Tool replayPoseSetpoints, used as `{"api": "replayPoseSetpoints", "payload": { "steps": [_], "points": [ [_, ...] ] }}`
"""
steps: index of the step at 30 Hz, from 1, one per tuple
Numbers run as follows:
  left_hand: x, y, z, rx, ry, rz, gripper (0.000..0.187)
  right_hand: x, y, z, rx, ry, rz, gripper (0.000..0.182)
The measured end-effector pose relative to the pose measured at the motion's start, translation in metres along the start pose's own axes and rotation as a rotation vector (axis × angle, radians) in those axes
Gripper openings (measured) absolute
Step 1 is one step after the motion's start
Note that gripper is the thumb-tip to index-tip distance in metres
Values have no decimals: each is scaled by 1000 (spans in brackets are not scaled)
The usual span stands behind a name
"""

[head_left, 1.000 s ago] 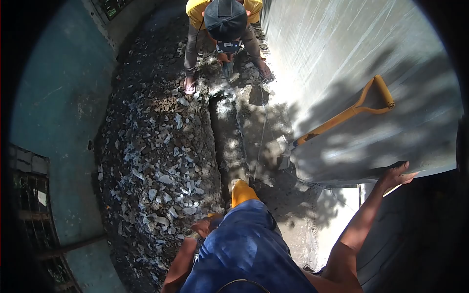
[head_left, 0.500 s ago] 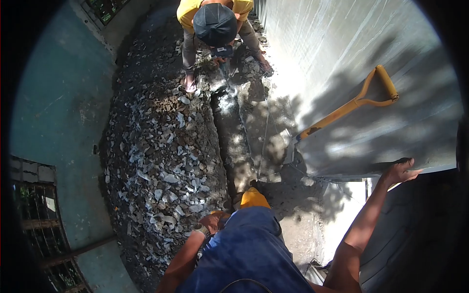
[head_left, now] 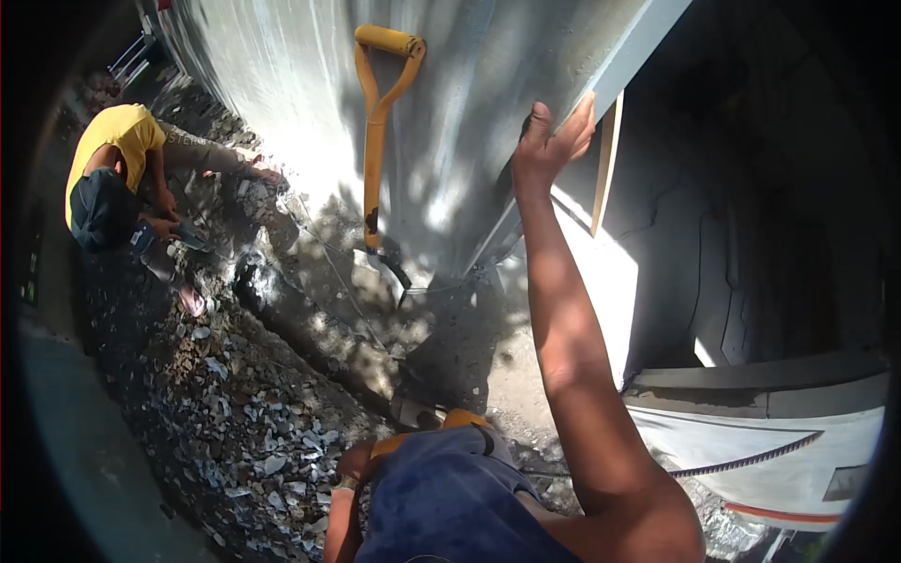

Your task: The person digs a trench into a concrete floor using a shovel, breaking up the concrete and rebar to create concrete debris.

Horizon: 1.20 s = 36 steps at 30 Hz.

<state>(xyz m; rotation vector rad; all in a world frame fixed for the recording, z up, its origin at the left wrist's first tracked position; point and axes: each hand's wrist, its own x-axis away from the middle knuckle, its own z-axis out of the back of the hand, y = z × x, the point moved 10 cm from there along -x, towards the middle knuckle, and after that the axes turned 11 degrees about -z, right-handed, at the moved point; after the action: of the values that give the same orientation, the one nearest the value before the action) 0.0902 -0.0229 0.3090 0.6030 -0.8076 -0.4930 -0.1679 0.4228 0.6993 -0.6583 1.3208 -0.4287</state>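
My right hand (head_left: 554, 141) reaches up and rests against the edge of the grey wall (head_left: 610, 66), its thumb apart and fingers stretched out along the edge. My left hand (head_left: 357, 460) is low beside my leg, by a yellow-orange boot (head_left: 465, 418); its fingers are hidden. Left of my right hand, a shovel (head_left: 373, 164) with a yellow D-shaped handle leans upright on the wall. A narrow trench (head_left: 300, 347) runs through the ground in front of my boots.
A person in a yellow shirt (head_left: 122, 136) and dark cap bends over the trench's far end, holding a dark tool (head_left: 190, 235). Broken rubble (head_left: 253, 432) covers the ground at left. A thin cable (head_left: 338, 277) crosses the ground. A dark doorway (head_left: 751, 216) opens at right.
My view has turned to the right, so the person, shovel and rubble sit further left. My right hand stays on the wall edge. More of the doorway shows.
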Motion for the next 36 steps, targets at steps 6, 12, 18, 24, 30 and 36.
{"api": "replayPoseSetpoints", "payload": {
  "steps": [6, 12, 18, 24, 30, 36],
  "points": [
    [-21, 58, -15, -152, -73, -58, 58, 7, 3, 10, -168, -356, -244, 65],
    [-25, 118, -51, -200, -181, -71, 56, 81, 17, 196, -1, -560, -221, 67],
    [-39, 110, -97, -186, -277, -199, 58, 76, 103, 551, 623, 74, -336, 66],
    [-42, 176, -101, -311, -284, -325, 59, 93, 163, 817, 858, 518, -568, 72],
    [-46, 206, -105, -355, -245, -318, 47, 101, 261, 822, 189, 247, -858, 54],
    [-24, 183, -123, -269, -239, -237, 45, 110, 248, 712, -168, 102, -931, 59]
  ]
}}
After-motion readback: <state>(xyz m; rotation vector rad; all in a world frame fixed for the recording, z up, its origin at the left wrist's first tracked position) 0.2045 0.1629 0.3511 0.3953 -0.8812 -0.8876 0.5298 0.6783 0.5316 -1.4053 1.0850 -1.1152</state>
